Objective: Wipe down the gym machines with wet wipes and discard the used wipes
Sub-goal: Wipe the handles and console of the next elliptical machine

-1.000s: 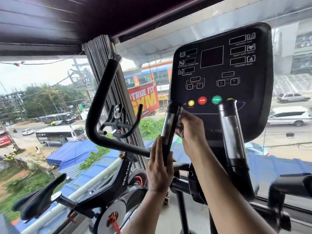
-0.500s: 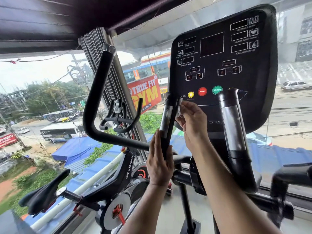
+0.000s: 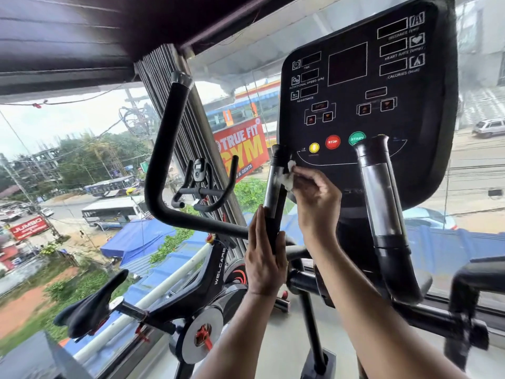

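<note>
I face an elliptical machine with a black console (image 3: 366, 86). Its left pulse handle (image 3: 273, 187), a short upright bar with a silver band, stands just below the console's lower left corner. My right hand (image 3: 318, 203) pinches a crumpled white wet wipe (image 3: 289, 176) and presses it against the right side of that handle near its top. My left hand (image 3: 263, 258) lies flat with straight fingers against the handle's lower black part. A second pulse handle (image 3: 379, 192) rises to the right, untouched.
A long black curved arm bar (image 3: 164, 170) sweeps up at left. Beyond it stands a black spin bike (image 3: 216, 272) with its saddle (image 3: 90, 305) at lower left. A large window behind shows a street. Another black bar (image 3: 475, 277) juts in at right.
My right hand has slid the wipe up the left handle toward its top. My left hand stays flat on the lower part. The view has moved closer to the console.
</note>
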`<act>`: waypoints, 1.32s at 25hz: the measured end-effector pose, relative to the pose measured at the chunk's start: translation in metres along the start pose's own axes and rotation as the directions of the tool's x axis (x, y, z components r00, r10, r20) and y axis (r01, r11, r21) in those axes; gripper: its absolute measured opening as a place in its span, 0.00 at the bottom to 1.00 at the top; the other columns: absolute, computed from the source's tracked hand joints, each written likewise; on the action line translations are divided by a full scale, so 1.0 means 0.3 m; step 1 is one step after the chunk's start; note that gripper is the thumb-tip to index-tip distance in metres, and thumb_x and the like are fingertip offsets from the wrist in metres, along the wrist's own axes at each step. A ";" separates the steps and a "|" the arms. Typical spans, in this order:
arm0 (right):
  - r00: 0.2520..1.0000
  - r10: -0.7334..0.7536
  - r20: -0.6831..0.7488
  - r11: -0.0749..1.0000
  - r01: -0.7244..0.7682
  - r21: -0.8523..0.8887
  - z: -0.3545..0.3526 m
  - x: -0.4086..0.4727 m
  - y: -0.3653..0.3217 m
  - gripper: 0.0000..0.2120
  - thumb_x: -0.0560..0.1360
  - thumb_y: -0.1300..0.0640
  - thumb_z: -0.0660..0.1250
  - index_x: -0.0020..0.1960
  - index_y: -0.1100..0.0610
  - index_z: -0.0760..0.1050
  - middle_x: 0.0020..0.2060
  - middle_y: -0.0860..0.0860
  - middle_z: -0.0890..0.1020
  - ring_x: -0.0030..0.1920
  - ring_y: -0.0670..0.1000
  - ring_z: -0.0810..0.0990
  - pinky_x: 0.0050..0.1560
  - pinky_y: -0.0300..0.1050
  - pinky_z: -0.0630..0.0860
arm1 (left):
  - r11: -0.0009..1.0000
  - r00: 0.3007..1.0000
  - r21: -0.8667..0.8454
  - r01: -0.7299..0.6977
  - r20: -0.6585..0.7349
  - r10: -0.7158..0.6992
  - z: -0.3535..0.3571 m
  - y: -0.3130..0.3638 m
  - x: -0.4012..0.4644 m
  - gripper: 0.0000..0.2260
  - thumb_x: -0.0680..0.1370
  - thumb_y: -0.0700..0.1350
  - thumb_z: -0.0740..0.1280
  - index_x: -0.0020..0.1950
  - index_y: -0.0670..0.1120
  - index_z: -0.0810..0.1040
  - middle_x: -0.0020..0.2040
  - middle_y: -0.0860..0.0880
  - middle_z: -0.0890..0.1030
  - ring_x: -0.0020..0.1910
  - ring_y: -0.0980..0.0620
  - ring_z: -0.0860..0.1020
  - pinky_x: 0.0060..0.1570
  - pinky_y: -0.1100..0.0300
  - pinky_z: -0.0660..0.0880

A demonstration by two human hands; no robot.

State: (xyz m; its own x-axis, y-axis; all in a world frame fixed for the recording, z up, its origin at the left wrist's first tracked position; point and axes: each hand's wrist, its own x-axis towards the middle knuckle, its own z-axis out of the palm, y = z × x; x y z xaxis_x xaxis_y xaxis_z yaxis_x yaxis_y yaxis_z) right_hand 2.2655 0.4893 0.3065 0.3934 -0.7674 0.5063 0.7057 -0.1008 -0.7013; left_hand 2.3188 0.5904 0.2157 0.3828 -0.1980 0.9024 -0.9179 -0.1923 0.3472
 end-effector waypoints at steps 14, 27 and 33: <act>1.000 0.004 0.013 0.997 -0.003 -0.079 0.006 -0.030 -0.046 0.09 0.75 0.66 0.75 0.48 0.54 0.80 0.41 0.41 0.87 0.44 0.42 0.86 0.44 0.37 0.81 | 0.996 0.991 0.015 0.092 0.095 -0.093 -0.023 -0.003 -0.109 0.34 0.84 0.38 0.64 0.84 0.50 0.49 0.84 0.59 0.48 0.84 0.50 0.54 0.81 0.51 0.57; 0.997 0.072 -0.035 0.995 -0.074 -0.064 0.031 -0.023 -0.073 0.06 0.75 0.65 0.73 0.51 0.63 0.79 0.40 0.54 0.85 0.35 0.45 0.82 0.39 0.40 0.80 | 0.990 0.960 0.051 0.130 0.242 -0.139 -0.129 0.033 -0.126 0.30 0.84 0.36 0.64 0.83 0.38 0.55 0.84 0.44 0.57 0.81 0.65 0.53 0.71 0.77 0.55; 0.806 -0.442 0.394 0.669 0.589 -0.454 -0.036 -0.097 -0.095 0.08 0.78 0.68 0.70 0.54 0.58 0.82 0.52 0.50 0.82 0.55 0.48 0.81 0.58 0.45 0.79 | 0.992 0.965 0.001 0.125 0.232 -0.121 -0.107 -0.009 -0.148 0.33 0.86 0.40 0.62 0.86 0.50 0.48 0.85 0.56 0.51 0.83 0.55 0.54 0.79 0.62 0.58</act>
State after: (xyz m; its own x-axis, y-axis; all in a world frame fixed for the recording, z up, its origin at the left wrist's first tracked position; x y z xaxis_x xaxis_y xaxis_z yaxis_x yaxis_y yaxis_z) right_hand 2.2275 0.5077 0.3063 0.2374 -0.3243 0.9157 0.4358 -0.8069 -0.3987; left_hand 2.3008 0.6306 0.1828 0.5052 -0.3907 0.7695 -0.8629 -0.2165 0.4566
